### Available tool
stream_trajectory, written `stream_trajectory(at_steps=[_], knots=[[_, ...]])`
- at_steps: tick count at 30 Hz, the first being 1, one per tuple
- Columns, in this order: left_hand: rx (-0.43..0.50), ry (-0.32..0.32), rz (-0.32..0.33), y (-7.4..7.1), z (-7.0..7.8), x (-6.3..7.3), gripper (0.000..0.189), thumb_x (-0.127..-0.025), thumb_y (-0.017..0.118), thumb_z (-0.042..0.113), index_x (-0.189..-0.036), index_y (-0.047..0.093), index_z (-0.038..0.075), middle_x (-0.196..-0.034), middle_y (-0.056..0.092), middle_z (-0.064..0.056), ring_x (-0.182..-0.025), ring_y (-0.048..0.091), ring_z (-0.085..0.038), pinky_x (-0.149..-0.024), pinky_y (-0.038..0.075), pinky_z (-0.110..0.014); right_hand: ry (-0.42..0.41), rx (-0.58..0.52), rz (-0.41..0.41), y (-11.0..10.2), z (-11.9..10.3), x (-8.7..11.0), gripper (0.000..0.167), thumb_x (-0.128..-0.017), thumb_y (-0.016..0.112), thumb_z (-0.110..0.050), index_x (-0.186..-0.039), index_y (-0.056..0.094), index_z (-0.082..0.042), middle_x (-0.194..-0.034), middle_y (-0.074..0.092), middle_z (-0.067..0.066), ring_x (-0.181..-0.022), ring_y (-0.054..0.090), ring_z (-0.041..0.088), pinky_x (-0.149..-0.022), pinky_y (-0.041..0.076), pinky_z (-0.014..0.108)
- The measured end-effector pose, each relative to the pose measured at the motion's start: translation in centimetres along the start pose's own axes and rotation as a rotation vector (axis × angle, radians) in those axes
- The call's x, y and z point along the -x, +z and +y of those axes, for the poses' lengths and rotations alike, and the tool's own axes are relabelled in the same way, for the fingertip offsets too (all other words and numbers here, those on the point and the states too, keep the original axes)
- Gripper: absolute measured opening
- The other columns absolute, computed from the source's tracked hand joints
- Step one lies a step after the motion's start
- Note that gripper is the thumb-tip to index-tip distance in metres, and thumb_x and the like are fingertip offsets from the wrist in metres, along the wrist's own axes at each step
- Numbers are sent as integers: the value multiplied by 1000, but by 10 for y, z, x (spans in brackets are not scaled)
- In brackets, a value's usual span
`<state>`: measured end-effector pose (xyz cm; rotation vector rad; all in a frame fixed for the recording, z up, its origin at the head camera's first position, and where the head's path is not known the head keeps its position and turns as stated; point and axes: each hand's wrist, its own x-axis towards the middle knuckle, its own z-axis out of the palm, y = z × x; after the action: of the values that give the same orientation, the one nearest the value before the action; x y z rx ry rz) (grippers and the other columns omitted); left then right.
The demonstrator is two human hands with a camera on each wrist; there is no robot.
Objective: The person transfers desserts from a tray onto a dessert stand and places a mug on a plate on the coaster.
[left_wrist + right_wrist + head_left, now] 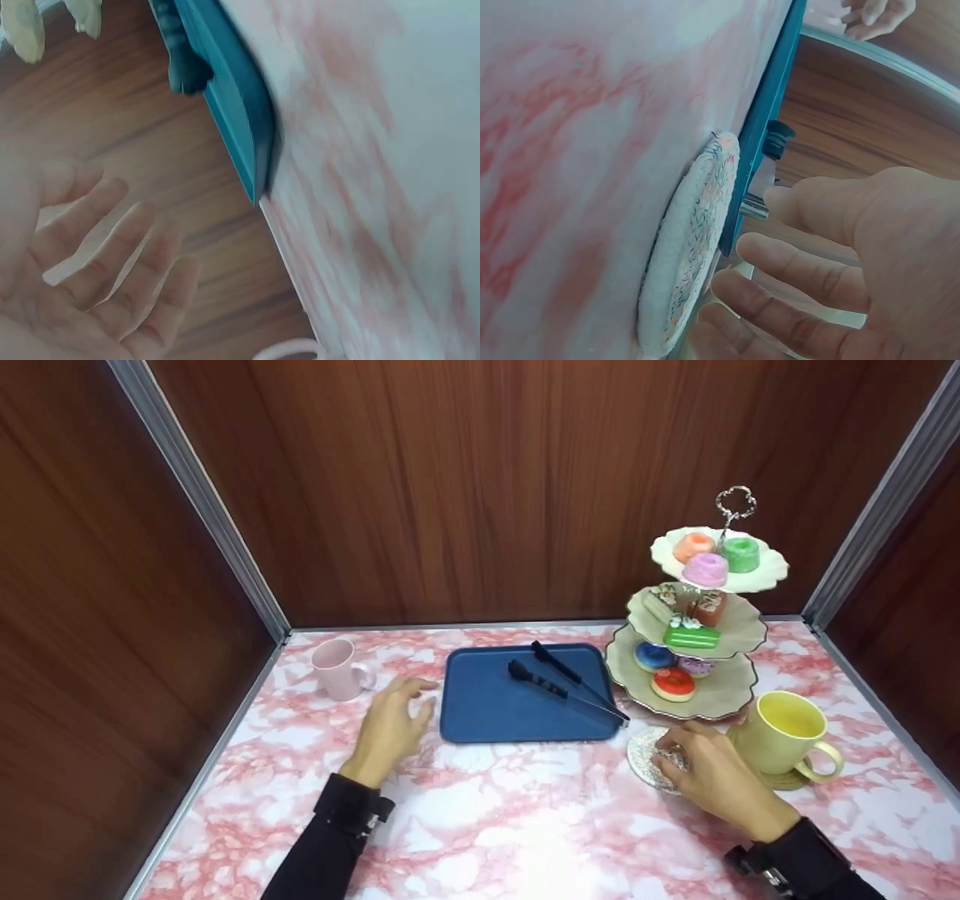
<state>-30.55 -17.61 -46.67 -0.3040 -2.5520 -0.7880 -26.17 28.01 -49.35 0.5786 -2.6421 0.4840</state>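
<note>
Above a round speckled coaster (643,756) hovers my right hand (709,776), its fingers loosely bent and holding nothing. In the right wrist view a gap shows between those fingers and the white-edged coaster (694,247). A yellow mug (772,742) stands on another coaster just right of that hand. My left hand (390,727) is held over the table with relaxed, parted fingers, between a pink mug (335,675) and a blue tray (480,697). Black-tipped metal tongs (540,682) lie spread on the tray, their joined end over its right front corner.
Behind my right hand stands a three-tier cake stand (720,701) bearing toy cakes and doughnuts, with a metal ring handle (735,502) on top. Wood-grain panels (480,495) close off the marbled table (465,825) at the back and both sides.
</note>
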Motion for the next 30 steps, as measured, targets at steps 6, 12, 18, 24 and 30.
stream_trajectory(at_steps=[6, 12, 18, 24, 30], knots=[[4, -59, 78, -17, -22, -5, 24, -85, 63, 26, -109, 66, 28, -106, 62, 7, -95, 61, -15, -78, 51, -32, -8, -9, 3, 1, -1, -1, 19, -73, 75, -29, -86, 68, -17, -86, 60, -2, -72, 61, 10, -63, 51, 31], [11, -95, 163, -29, -46, -10, 24, -84, 63, 21, -108, 66, 27, -104, 63, 4, -90, 60, -14, -78, 50, -33, 5, -22, 3, 1, -2, -3, 19, -73, 75, -28, -88, 68, -17, -88, 61, -2, -76, 63, 12, -65, 52, 33], [-8, -171, 222, -41, -69, -14, 27, -83, 63, 18, -109, 66, 24, -106, 60, 0, -89, 57, -16, -76, 47, -36, 8, -37, 25, 0, -5, -6, 20, -73, 75, -26, -90, 68, -17, -89, 62, -2, -79, 63, 16, -66, 51, 35], [-25, -209, 300, -51, -88, -17, 32, -80, 62, 16, -111, 66, 21, -110, 55, -3, -95, 56, -21, -80, 45, -38, -7, -38, 59, 0, -7, -11, 22, -74, 74, -27, -95, 68, -19, -90, 62, -3, -82, 63, 15, -67, 51, 36], [-41, -252, 323, -53, -98, -21, 37, -79, 65, 17, -115, 63, 17, -115, 51, -9, -107, 49, -25, -89, 41, -40, -11, -60, 63, 3, -11, -16, 25, -75, 73, -27, -98, 67, -20, -94, 61, -4, -89, 62, 13, -73, 52, 35]])
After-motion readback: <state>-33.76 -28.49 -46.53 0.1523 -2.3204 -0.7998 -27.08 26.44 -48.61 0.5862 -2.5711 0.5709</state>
